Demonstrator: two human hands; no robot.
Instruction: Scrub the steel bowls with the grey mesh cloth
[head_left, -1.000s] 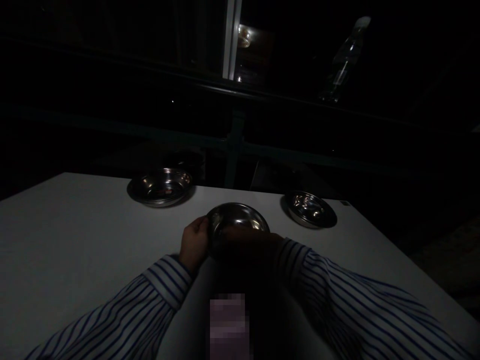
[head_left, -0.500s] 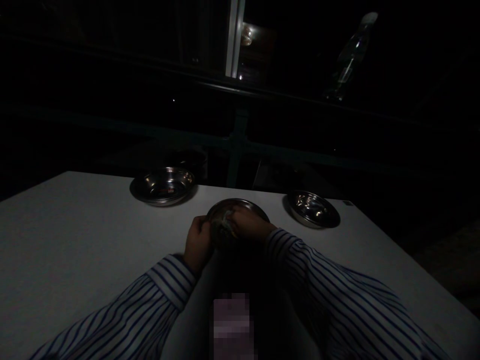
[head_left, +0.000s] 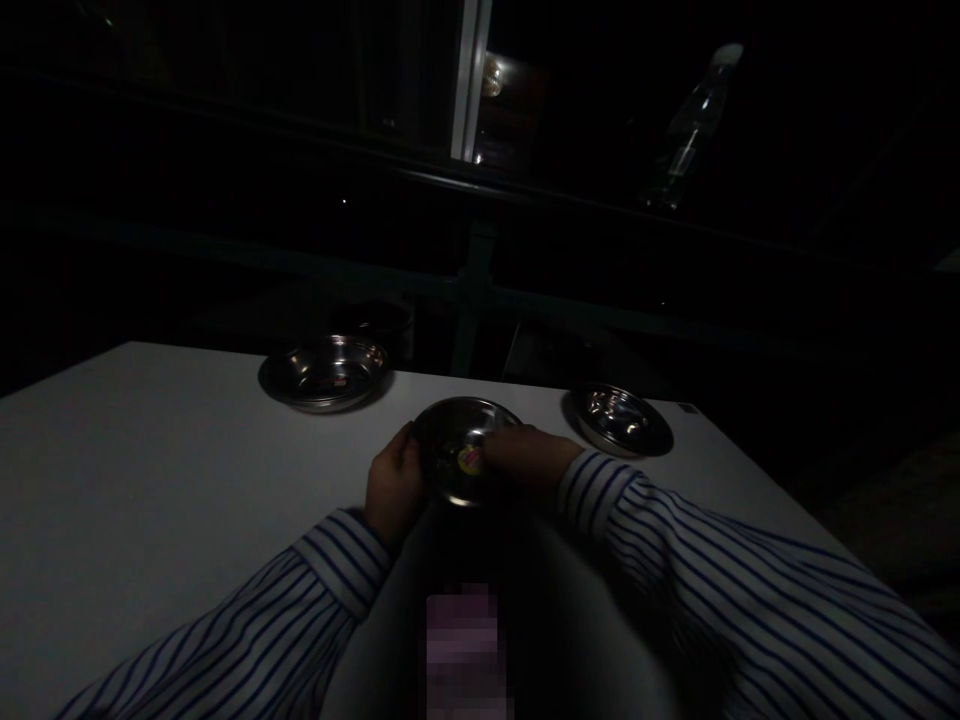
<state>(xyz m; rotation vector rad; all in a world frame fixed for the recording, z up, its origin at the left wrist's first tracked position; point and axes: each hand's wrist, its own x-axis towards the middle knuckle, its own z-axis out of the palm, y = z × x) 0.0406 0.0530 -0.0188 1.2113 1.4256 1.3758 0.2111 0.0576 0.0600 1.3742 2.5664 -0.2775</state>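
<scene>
A shiny steel bowl [head_left: 450, 425] sits near the middle of the white table [head_left: 150, 500], with a small round sticker showing on its inner bottom. My left hand [head_left: 394, 485] grips the bowl's left rim with curled fingers. My right hand [head_left: 525, 455] rests over the bowl's right side, fingers closed and reaching in towards the sticker. What those fingers hold is too dark to make out. Both arms wear striped sleeves.
A second steel bowl [head_left: 326, 372] stands at the table's far edge on the left, a third steel bowl [head_left: 619, 420] at the far right. Beyond the table lie dark railings, a pale post [head_left: 469, 80] and a bottle [head_left: 694, 125].
My right hand has slid from inside the bowl to its right side, uncovering the sticker. The crumpled light thing seen under it half a second ago is out of sight. The left hand stays.
</scene>
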